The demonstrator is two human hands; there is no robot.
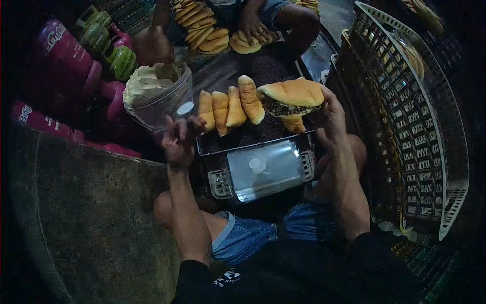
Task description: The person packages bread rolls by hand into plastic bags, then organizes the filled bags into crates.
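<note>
Now, your right grip clasped filled bun, far right over tray. Bun looked soft, light, crushable; crust ends safest hold. Left grip spread, seemingly empty, near tub.

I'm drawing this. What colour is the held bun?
The bun is golden-yellow with dark filling, seen in the head view.
</note>
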